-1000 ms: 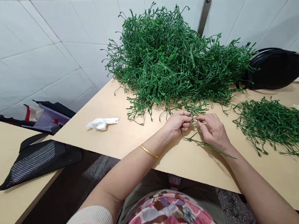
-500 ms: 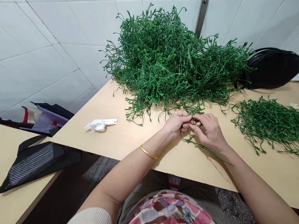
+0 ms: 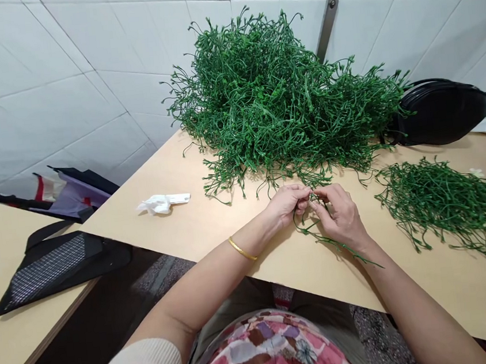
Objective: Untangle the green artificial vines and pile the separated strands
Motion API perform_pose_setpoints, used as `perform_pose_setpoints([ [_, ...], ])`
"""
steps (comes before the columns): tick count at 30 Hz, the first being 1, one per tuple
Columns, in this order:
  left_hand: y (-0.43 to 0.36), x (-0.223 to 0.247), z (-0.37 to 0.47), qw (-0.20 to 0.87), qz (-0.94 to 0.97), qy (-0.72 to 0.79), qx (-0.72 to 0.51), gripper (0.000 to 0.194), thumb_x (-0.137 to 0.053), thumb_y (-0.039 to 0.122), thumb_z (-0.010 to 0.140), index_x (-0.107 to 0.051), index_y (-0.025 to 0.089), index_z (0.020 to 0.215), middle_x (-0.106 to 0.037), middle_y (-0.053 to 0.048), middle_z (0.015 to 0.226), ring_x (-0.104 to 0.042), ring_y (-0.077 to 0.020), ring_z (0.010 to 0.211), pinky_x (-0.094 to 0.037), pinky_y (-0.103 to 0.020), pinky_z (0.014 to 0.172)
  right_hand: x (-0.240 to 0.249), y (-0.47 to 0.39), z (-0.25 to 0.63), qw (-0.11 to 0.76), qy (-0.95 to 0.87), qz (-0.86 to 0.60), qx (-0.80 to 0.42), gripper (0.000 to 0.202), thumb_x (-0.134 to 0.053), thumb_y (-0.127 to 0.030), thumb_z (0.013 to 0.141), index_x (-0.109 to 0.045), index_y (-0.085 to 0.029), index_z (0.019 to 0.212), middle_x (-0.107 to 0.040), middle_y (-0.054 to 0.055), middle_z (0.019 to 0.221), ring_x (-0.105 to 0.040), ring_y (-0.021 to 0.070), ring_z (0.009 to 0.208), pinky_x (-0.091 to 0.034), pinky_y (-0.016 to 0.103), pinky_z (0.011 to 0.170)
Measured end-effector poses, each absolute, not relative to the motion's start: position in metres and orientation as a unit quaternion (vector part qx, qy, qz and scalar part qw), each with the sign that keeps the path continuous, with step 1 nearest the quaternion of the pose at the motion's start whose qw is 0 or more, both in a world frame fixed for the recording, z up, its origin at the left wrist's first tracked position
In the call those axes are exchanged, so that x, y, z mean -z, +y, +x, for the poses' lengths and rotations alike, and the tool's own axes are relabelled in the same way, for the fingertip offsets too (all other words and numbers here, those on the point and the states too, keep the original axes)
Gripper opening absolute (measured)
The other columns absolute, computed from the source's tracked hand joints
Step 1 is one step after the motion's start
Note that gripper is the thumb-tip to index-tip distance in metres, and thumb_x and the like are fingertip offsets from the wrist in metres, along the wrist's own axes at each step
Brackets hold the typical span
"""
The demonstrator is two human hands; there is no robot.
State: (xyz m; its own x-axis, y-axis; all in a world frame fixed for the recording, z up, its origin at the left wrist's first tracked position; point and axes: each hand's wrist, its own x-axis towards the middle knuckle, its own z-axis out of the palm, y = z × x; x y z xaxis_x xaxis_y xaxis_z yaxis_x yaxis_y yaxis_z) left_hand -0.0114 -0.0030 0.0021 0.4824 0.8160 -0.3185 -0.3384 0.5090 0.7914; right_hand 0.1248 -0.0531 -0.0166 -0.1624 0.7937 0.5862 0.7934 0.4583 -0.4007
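Both hands meet over the table's front part, fingertips pinched close together. My left hand (image 3: 287,203), below a gold bangle (image 3: 242,248), is closed on a thin green artificial plant stem (image 3: 313,233). My right hand (image 3: 338,212) is closed on the same stem from the other side. The stem's lower part hangs under the right palm and trails toward the right wrist; its upper end is mostly hidden by the fingers. Just beyond the hands rises a large tangled heap of green artificial stems (image 3: 273,98) with small budded tips.
To the right lies a smaller pile of green stems (image 3: 447,204). A black bag (image 3: 444,110) stands behind it. A crumpled white tissue (image 3: 158,203) is on the left. A black mesh-panelled bag (image 3: 54,262) rests on the other table (image 3: 8,345), across a gap. White tiled wall (image 3: 132,37) is behind.
Almost nothing differs. The fingers have shifted very slightly at the pinch, and the trailing stem end has moved a little to the right. The view has drifted slightly.
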Motion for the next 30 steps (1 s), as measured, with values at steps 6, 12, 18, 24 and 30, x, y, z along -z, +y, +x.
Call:
perform_pose_setpoints([
  [6,-0.0038,-0.003,-0.0131,0.79,0.36,0.341,-0.361,0.022,-0.054,0.004,0.075,-0.045,0.012,0.057,-0.038,0.005,0.045,-0.032,-0.0013,0.036,-0.019,-0.014,0.037,0.0141,-0.052,0.124,0.421,-0.734,-0.527,-0.078,0.012,-0.052,-0.025,0.082,-0.06,-0.019,0.088,-0.057,0.006,0.082,-0.055,0.0183,0.077,-0.044,0.033,0.07],
  [12,-0.0033,0.0002,-0.0123,0.79,0.356,0.332,-0.374,0.013,-0.06,0.005,0.07,-0.051,0.011,0.062,-0.051,0.001,0.053,-0.036,-0.0014,0.038,-0.021,-0.015,0.039,0.0144,-0.0502,0.124,0.415,-0.712,-0.562,-0.072,0.011,-0.048,-0.021,0.079,-0.059,-0.019,0.081,-0.06,0.006,0.08,-0.055,0.0192,0.076,-0.043,0.035,0.072],
  [18,-0.0054,0.0013,-0.0067,0.758,0.376,0.347,-0.404,0.016,-0.06,0.004,0.069,-0.05,0.012,0.06,-0.045,0.004,0.047,-0.034,-0.0019,0.037,-0.019,-0.016,0.039,0.011,-0.0525,0.1231,0.444,-0.659,-0.566,-0.219,0.012,-0.048,-0.026,0.08,-0.057,-0.019,0.083,-0.057,0.002,0.071,-0.051,0.0153,0.064,-0.04,0.03,0.062],
  [24,-0.0079,0.0001,-0.0051,0.735,0.387,0.362,-0.423,0.012,-0.065,0.006,0.066,-0.055,0.011,0.061,-0.046,0.004,0.047,-0.035,-0.0018,0.039,-0.022,-0.018,0.041,0.0084,-0.0514,0.1249,0.511,-0.539,-0.522,-0.42,0.018,-0.062,-0.032,0.07,-0.055,-0.019,0.079,-0.057,0.0,0.072,-0.052,0.0129,0.066,-0.042,0.027,0.062],
  [30,-0.0075,0.0004,-0.0054,0.738,0.395,0.364,-0.409,0.014,-0.071,0.014,0.063,-0.057,0.011,0.064,-0.042,0.006,0.044,-0.031,-0.0014,0.036,-0.018,-0.019,0.04,0.0086,-0.0518,0.1233,0.518,-0.55,-0.562,-0.337,0.021,-0.063,-0.033,0.07,-0.056,-0.018,0.083,-0.053,-0.002,0.07,-0.046,0.0116,0.062,-0.039,0.027,0.057],
])
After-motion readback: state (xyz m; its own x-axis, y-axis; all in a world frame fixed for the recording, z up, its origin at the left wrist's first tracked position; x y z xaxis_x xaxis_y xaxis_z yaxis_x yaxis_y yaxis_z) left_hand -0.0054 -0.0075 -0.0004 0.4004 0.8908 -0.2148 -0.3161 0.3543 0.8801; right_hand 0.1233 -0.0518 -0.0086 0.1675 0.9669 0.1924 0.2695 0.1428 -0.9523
